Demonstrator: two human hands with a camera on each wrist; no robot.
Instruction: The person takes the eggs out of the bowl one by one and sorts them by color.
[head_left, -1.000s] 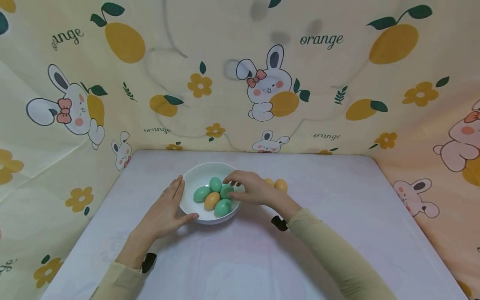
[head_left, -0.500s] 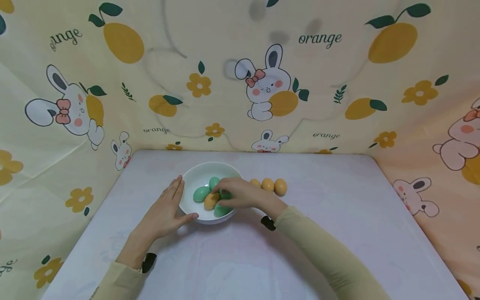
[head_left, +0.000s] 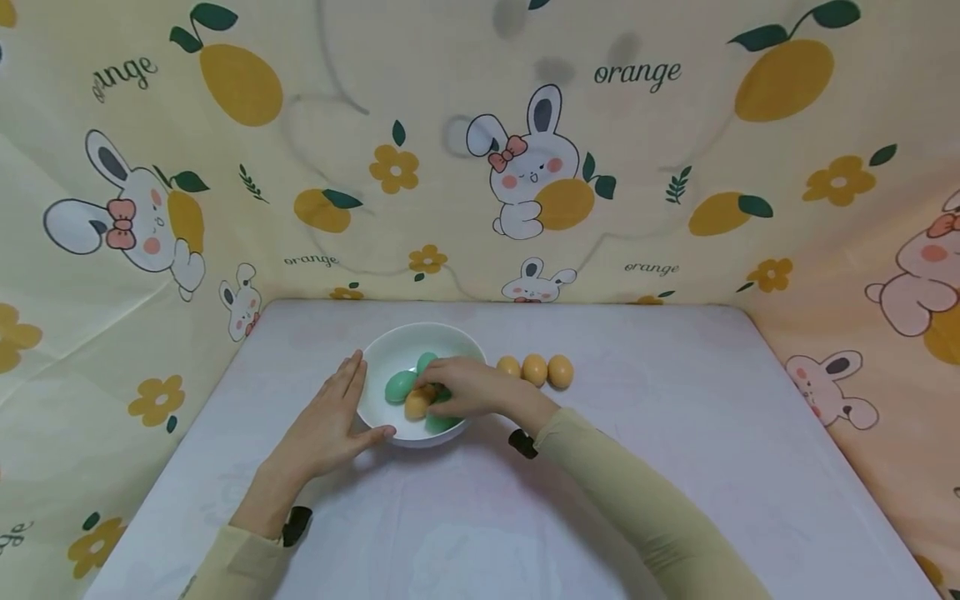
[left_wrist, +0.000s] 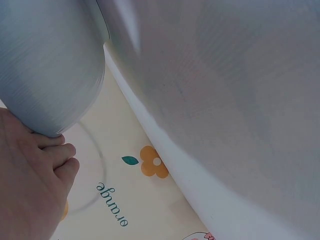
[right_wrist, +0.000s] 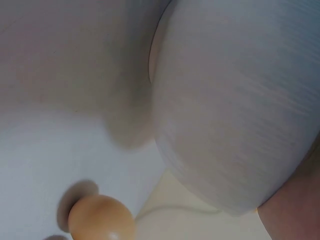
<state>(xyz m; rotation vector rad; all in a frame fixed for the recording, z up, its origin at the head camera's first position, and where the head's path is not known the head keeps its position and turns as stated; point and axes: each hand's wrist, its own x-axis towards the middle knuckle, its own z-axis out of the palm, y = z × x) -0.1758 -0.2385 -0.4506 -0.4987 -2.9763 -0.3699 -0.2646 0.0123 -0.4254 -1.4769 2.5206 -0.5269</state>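
Observation:
A white bowl stands on the table with several green eggs and an orange egg inside. My left hand rests on the bowl's left side, fingers straight along the wall and thumb at the front rim. The left wrist view shows those fingers against the bowl's outer wall. Reaching over the right rim, my right hand has its fingers and thumb around the orange egg and covers part of the green ones. In the right wrist view the bowl hides most of that hand.
Three orange eggs lie in a row on the white table, just right of the bowl. One orange egg shows low in the right wrist view. A patterned cloth rises behind the table and along both sides.
My right hand has moved left and deeper into the bowl, from the green eggs at the right to the orange egg. The left hand stays in place at the bowl.

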